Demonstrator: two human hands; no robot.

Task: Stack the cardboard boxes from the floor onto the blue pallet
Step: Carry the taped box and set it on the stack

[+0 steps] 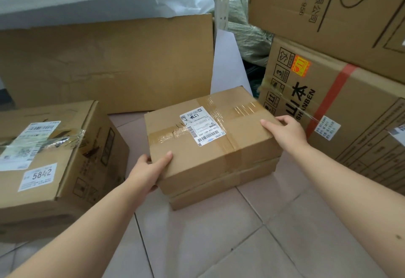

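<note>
A taped cardboard box with a white shipping label lies in the middle of the view on top of a flatter cardboard box that rests on the tiled floor. My left hand grips the top box at its near left corner, thumb on the lid. My right hand holds the box's right edge, fingers curled over the far side. No blue pallet is in view.
A larger box with labels, one reading 5842, stands on the floor at left. Big printed cartons are stacked at right. A flat cardboard sheet leans against a grey shelf behind. Pink tiled floor lies in front.
</note>
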